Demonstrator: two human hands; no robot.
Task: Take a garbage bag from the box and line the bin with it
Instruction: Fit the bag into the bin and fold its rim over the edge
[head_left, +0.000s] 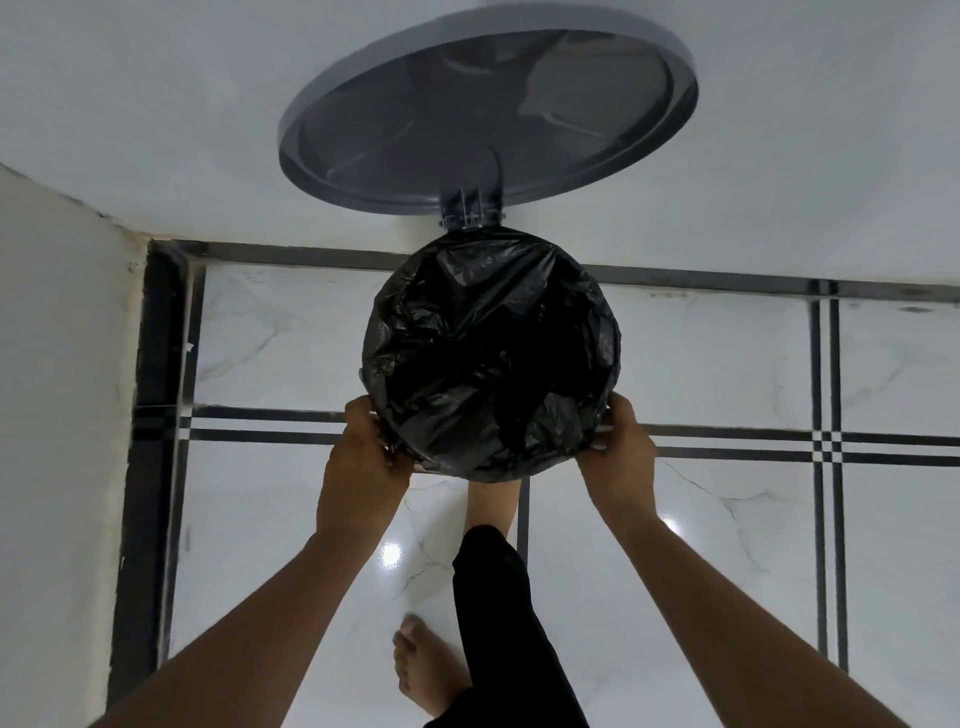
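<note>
A black garbage bag (491, 358) covers the round mouth of a pedal bin, folded over its rim all the way round and crumpled inward. The bin's grey lid (488, 109) stands swung up behind it on a metal hinge (470, 210). My left hand (371, 449) grips the bag's edge at the near-left rim. On the near-right rim, my right hand (621, 441) presses the bag's edge. The bin's body is hidden beneath the bag. No box is in view.
The bin stands against a white wall (156, 130), near a corner on the left. The floor (701, 364) is glossy white marble tile with black bands. One bare foot (426, 660) stands near; the other leg reaches to the bin's base (493, 499).
</note>
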